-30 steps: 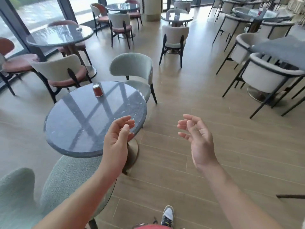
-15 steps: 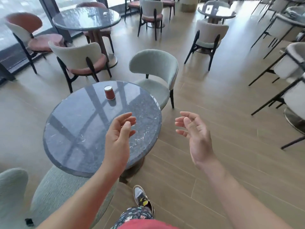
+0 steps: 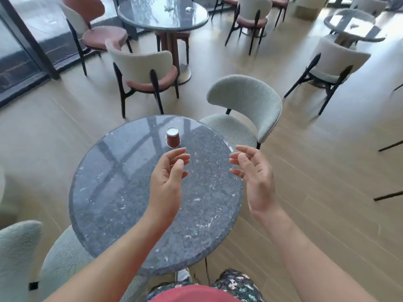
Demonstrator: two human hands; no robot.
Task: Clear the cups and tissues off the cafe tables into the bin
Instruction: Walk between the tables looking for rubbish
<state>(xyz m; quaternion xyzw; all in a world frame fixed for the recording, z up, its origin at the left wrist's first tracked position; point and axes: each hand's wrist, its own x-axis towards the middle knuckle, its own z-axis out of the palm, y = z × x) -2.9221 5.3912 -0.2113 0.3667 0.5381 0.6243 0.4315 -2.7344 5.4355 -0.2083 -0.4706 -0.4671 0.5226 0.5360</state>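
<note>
Both hands are empty right now. The left hand and right hand hover over the round stone table with palms facing each other and fingers loosely curled, gripping nothing. The red paper cup looks upside down, out toward the table's 12 o'clock side, just past the left fingertips and untouched.

Stuff that could go wrong, as I see it: the cup's light and standing on its rim on a slick top, so a sloppy swipe would probably skate it off the far edge toward the green chair at 2 o'clock. If there's leftover drink trapped under it (can't tell), lifting it dumps that on the table. Also there's no bin in view, and the far table at 12 o'clock has small white bits on it — maybe tissues, and easy to forget.
</note>
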